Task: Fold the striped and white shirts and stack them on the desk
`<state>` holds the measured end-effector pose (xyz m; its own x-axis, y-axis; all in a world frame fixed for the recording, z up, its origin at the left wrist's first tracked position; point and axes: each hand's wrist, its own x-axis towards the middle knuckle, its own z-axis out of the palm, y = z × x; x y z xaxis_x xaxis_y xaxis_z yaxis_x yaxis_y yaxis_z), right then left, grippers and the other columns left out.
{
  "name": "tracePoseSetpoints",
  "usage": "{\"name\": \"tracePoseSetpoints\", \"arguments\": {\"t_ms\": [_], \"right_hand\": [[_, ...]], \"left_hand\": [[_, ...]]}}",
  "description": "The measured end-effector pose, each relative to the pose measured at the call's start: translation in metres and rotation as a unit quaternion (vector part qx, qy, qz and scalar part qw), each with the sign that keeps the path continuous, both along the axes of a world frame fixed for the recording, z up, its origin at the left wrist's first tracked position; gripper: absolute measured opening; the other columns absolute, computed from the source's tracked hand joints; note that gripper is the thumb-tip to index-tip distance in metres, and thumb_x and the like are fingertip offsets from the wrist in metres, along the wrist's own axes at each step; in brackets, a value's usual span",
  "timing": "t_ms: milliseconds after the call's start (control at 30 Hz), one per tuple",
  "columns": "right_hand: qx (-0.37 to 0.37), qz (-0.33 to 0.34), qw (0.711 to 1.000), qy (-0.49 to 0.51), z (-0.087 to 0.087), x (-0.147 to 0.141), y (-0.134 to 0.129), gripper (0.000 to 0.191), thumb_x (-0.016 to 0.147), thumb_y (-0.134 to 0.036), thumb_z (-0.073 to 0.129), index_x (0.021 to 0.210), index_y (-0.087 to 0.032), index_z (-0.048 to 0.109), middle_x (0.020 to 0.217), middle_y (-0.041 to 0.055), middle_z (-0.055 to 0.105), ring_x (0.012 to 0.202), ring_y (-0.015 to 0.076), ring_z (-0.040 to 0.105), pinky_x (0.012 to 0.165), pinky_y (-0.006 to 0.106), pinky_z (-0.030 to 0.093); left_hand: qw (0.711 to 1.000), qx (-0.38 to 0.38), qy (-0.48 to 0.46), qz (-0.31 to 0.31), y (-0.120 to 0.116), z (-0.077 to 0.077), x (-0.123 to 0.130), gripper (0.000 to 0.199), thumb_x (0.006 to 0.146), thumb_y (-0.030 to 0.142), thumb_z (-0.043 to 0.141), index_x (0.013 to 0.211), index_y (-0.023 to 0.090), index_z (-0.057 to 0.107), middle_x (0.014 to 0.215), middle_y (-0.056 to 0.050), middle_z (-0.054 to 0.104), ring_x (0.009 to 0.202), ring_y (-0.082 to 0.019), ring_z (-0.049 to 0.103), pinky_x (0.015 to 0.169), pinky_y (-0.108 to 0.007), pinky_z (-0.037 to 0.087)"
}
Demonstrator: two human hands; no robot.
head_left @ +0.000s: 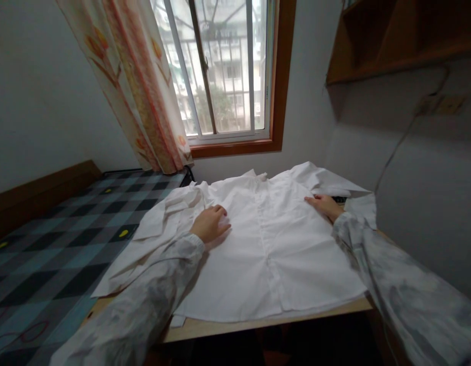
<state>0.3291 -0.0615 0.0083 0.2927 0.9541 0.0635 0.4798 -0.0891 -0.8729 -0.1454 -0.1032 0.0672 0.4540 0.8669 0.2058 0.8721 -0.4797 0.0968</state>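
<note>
A white button-up shirt [251, 254] lies spread on a light wooden table [266, 325], its button line running down the middle and its hem along the near edge. My left hand [211, 223] rests on the left part of the shirt, fingers apart, holding nothing. On the upper right part of the shirt lies my right hand [324, 205], its fingers stretched out towards the left along the fabric. Both sleeves of the shirt lie out to the sides, the left one creased and hanging towards the near left corner.
To the left is a bed with a checked cover [79, 239]. Behind the table are a window [228, 76] and a flowered curtain [132, 86]. A wooden shelf [395, 40] hangs at the upper right, above a socket [449, 104] with a cable.
</note>
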Motion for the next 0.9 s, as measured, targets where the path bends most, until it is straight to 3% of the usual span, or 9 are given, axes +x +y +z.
{"name": "tracePoseSetpoints", "arguments": {"t_ms": [67,133,200,300,433,500,633,767,900], "right_hand": [[0.039,-0.026,0.999,-0.024,0.007,-0.015,0.004,0.030,0.084,-0.044,0.072,0.094,-0.016,0.077,0.092,0.0115,0.081,0.087,0.0295,0.073,0.078,0.036,0.055],[0.120,-0.014,0.990,-0.074,0.016,-0.034,0.001,0.027,0.087,-0.043,0.068,0.095,-0.018,0.075,0.096,0.0098,0.080,0.091,0.0291,0.071,0.082,0.036,0.053],[0.207,0.053,0.970,-0.120,0.026,-0.056,-0.008,0.025,0.094,-0.043,0.061,0.096,-0.020,0.072,0.097,0.0082,0.078,0.092,0.0278,0.068,0.085,0.036,0.051],[0.283,0.194,0.920,-0.192,0.037,-0.095,-0.029,0.023,0.101,-0.041,0.058,0.089,-0.022,0.064,0.093,0.0077,0.072,0.088,0.0256,0.063,0.085,0.036,0.049],[0.299,0.358,0.834,-0.296,0.037,-0.140,-0.058,0.015,0.102,-0.026,0.059,0.088,-0.022,0.063,0.098,0.0092,0.070,0.096,0.0261,0.063,0.090,0.037,0.047],[0.292,0.414,0.801,-0.319,0.031,-0.154,-0.068,0.008,0.099,-0.022,0.061,0.094,-0.021,0.067,0.104,0.0100,0.072,0.104,0.0269,0.064,0.095,0.038,0.049],[0.266,0.466,0.790,-0.297,0.023,-0.159,-0.076,0.013,0.096,-0.023,0.069,0.108,-0.020,0.072,0.111,0.0097,0.076,0.107,0.0268,0.068,0.099,0.040,0.053],[0.302,0.447,0.810,-0.230,0.030,-0.141,-0.073,0.014,0.101,-0.024,0.063,0.109,-0.025,0.074,0.121,0.0073,0.077,0.113,0.0244,0.071,0.104,0.038,0.054],[0.336,0.215,0.869,-0.292,0.039,-0.103,-0.055,0.033,0.096,-0.028,0.067,0.129,-0.022,0.070,0.132,0.0146,0.074,0.125,0.0339,0.065,0.112,0.049,0.050]], "left_hand": [[0.998,-0.042,-0.001,-0.055,0.003,-0.007,0.013,0.037,0.087,0.042,0.074,0.120,0.025,0.074,0.132,-0.013,0.071,0.115,-0.033,0.068,0.100,-0.040,0.051],[0.996,-0.065,-0.003,-0.055,0.006,-0.014,0.023,0.031,0.086,0.042,0.075,0.113,0.025,0.076,0.129,-0.012,0.072,0.112,-0.032,0.070,0.094,-0.040,0.052],[0.996,-0.079,-0.026,-0.025,0.011,-0.018,0.032,0.028,0.088,0.046,0.075,0.105,0.025,0.077,0.121,-0.012,0.075,0.105,-0.031,0.071,0.089,-0.039,0.052],[0.984,-0.133,-0.121,0.011,0.025,-0.016,0.048,0.045,0.094,0.064,0.065,0.104,0.022,0.075,0.105,-0.011,0.078,0.094,-0.028,0.072,0.086,-0.038,0.052],[0.922,-0.224,-0.316,0.013,0.045,-0.008,0.080,0.068,0.099,0.079,0.048,0.116,0.016,0.068,0.119,-0.015,0.077,0.093,-0.024,0.075,0.085,-0.034,0.054],[0.902,-0.247,-0.351,0.034,0.053,-0.010,0.094,0.072,0.095,0.080,0.055,0.121,0.013,0.065,0.121,-0.018,0.076,0.088,-0.022,0.076,0.082,-0.033,0.055],[0.932,-0.211,-0.290,0.054,0.058,-0.026,0.108,0.055,0.079,0.051,0.089,0.115,0.014,0.069,0.110,-0.014,0.078,0.076,-0.020,0.073,0.076,-0.031,0.055],[0.943,-0.195,-0.265,0.054,0.057,-0.043,0.102,0.016,0.082,0.026,0.081,0.090,0.017,0.071,0.089,-0.003,0.076,0.062,-0.014,0.069,0.066,-0.026,0.052],[0.940,-0.198,-0.271,0.053,0.055,-0.044,0.087,0.011,0.085,0.025,0.077,0.086,0.018,0.069,0.081,0.002,0.072,0.057,-0.010,0.067,0.058,-0.021,0.049]]}}
